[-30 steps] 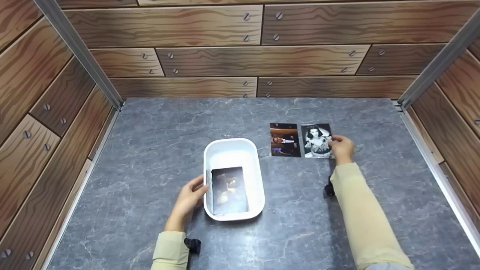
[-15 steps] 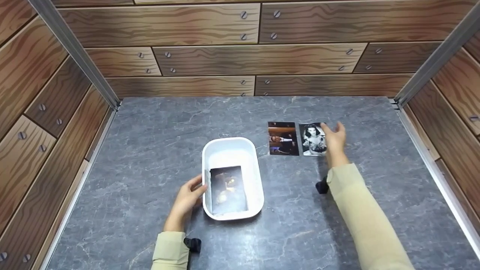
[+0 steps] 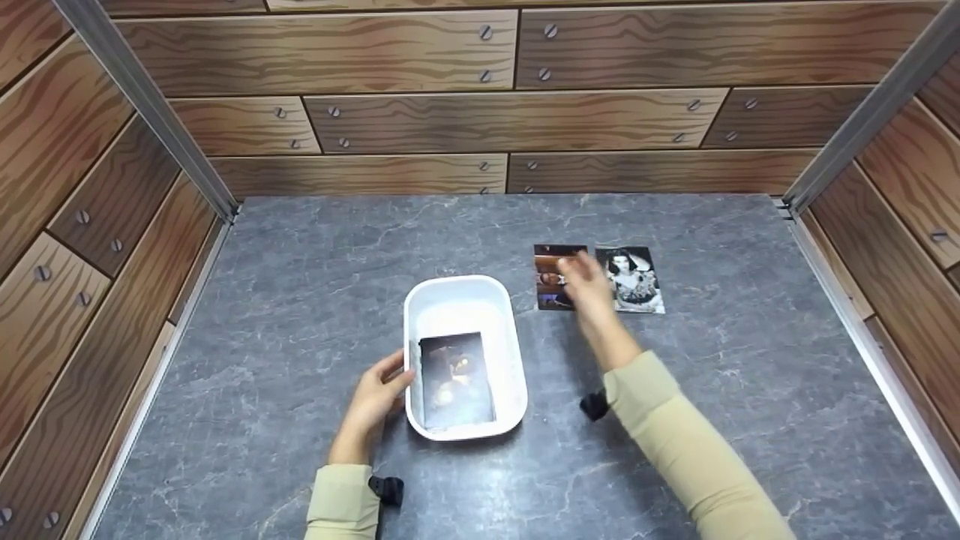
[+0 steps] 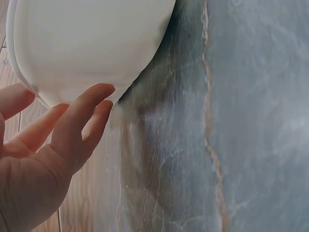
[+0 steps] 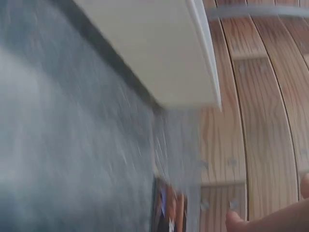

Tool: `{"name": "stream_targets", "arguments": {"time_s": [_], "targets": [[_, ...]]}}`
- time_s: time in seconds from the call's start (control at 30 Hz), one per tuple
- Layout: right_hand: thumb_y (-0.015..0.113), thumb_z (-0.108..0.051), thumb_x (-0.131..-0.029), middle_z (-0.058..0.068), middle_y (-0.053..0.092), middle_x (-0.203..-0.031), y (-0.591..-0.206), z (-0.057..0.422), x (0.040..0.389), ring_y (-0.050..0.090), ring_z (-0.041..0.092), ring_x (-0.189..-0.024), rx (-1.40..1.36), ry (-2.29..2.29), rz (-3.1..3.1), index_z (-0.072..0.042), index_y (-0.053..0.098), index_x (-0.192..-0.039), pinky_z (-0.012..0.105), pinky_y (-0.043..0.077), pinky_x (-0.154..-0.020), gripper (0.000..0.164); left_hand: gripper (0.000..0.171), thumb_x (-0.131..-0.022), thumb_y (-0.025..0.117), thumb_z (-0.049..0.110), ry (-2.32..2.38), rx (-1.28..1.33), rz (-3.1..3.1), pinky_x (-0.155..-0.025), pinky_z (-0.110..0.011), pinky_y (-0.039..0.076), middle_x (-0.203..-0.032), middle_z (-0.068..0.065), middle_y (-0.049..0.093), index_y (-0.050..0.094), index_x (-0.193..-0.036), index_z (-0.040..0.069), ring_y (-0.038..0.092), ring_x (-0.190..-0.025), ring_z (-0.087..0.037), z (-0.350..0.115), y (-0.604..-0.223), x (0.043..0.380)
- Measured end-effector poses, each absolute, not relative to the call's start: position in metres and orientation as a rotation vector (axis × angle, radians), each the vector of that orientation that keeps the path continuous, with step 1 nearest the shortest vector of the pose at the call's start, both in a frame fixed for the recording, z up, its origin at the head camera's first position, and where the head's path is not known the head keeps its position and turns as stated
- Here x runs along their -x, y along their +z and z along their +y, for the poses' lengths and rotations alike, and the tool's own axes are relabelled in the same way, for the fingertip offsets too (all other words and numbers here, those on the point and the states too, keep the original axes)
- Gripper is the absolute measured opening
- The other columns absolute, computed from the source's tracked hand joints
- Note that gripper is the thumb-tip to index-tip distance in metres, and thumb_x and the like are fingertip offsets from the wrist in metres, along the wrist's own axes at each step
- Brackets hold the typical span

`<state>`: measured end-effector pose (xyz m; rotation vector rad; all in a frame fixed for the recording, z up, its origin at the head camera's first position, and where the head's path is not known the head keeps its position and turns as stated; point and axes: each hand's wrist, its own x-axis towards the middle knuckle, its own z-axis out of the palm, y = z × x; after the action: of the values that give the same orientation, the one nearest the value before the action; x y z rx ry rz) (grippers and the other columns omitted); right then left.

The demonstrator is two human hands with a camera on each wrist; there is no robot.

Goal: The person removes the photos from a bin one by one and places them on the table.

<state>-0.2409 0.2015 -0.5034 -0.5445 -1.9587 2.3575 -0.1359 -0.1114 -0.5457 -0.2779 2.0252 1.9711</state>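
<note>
On the left, a printed wood-plank wall [image 3: 97, 217] edges the grey marbled tabletop [image 3: 262, 315]. Next comes the left hand [image 3: 375, 397], its cream sleeve [image 3: 343, 495] bearing a small black wrist device [image 3: 387, 491]; its thumb is at the rim and its bent fingers are against the outer wall of a white rounded-rectangular tub [image 3: 450, 316], lightly gripping its side. Flat on the tub's floor, toward the near end, lies a dark rectangular photograph [image 3: 457, 382]. Right of the tub, a brown-and-dark colour photograph [image 3: 550, 277] lies on the tabletop, partly covered by the right hand [image 3: 590, 291], blurred, fingers loosely spread, holding nothing visible; whether it touches the photograph, I cannot tell. Just beside it, rightmost, lies a black-and-white portrait photograph [image 3: 637, 281].
</note>
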Motion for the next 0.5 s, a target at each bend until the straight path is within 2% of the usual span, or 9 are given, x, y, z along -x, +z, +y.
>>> {"name": "stream_targets", "arguments": {"time_s": [0.1, 0.23, 0.4, 0.5], "targets": [[0.055, -0.008, -0.097, 0.03, 0.038, -0.146, -0.508, 0.178, 0.226, 0.045, 0.034, -0.127, 0.453, 2.346, -2.043, 0.005, 0.025, -0.149, 0.044, 0.041, -0.108, 0.062, 0.052, -0.096, 0.055, 0.006, 1.972, 0.276, 2.032, -0.082, -0.038, 0.058, -0.144, -0.03, 0.042, 0.039, -0.144, -0.006, 0.055, -0.121, -0.038, -0.111, -0.547, 0.137], [0.057, -0.006, -0.094, 0.034, 0.04, -0.143, -0.511, 0.15, 0.201, 0.048, 0.041, -0.126, 0.29, 2.349, -2.167, 0.008, 0.029, -0.147, 0.044, 0.046, -0.103, 0.061, 0.051, -0.096, 0.055, 0.005, 1.981, 0.271, 2.038, -0.082, -0.039, 0.058, -0.144, -0.031, 0.042, 0.039, -0.143, -0.007, 0.054, -0.121, -0.04, -0.111, -0.548, 0.138], [0.058, -0.005, -0.091, 0.035, 0.041, -0.142, -0.515, 0.126, 0.176, 0.047, 0.044, -0.128, 0.191, 2.424, -2.271, 0.01, 0.03, -0.145, 0.047, 0.043, -0.106, 0.062, 0.051, -0.097, 0.055, 0.007, 1.969, 0.269, 2.041, -0.083, -0.039, 0.057, -0.145, -0.03, 0.041, 0.039, -0.143, -0.007, 0.051, -0.125, -0.04, -0.111, -0.546, 0.137], [0.06, -0.007, -0.09, 0.035, 0.039, -0.143, -0.516, 0.115, 0.165, 0.043, 0.045, -0.131, 0.204, 2.454, -2.351, 0.011, 0.029, -0.145, 0.05, 0.037, -0.111, 0.065, 0.052, -0.097, 0.054, 0.007, 1.969, 0.268, 2.041, -0.084, -0.039, 0.057, -0.145, -0.03, 0.041, 0.038, -0.144, -0.006, 0.05, -0.127, -0.04, -0.111, -0.546, 0.136]]}}
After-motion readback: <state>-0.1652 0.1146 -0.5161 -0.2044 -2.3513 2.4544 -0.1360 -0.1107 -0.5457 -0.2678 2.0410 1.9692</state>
